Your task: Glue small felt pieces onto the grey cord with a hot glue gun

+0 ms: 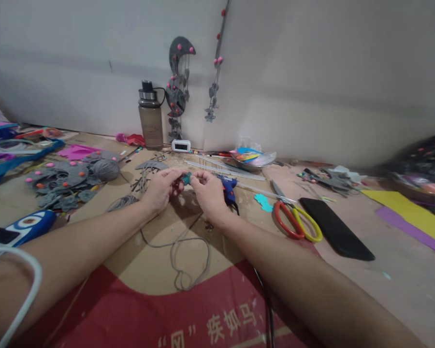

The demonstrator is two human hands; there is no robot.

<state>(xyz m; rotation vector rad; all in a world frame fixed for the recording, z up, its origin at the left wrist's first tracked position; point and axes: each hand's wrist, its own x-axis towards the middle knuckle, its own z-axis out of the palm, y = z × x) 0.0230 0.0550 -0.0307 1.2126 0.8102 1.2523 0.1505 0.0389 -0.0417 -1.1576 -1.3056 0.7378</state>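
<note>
Between the fingertips of both hands is a small teal cut-out piece (186,179), its exact shape partly hidden by fingers. My left hand (163,189) pinches it from the left, and my right hand (208,191) pinches it from the right. Grey yarn (174,244) runs in loose loops over the cardboard below the hands. A blue glue gun (230,188) lies just right of my right hand. Farther right lie a turquoise cut-out (264,202) and scissors (297,220) with red and yellow handles.
A black phone (335,227) lies right of the scissors. Grey felt pieces with pom-poms (63,179) and a yarn ball (106,169) are at left. A bottle (151,121) and small white clock (181,145) stand by the wall. Moon-shaped hangings (176,96) hang there. Yellow sheet (409,210) at right.
</note>
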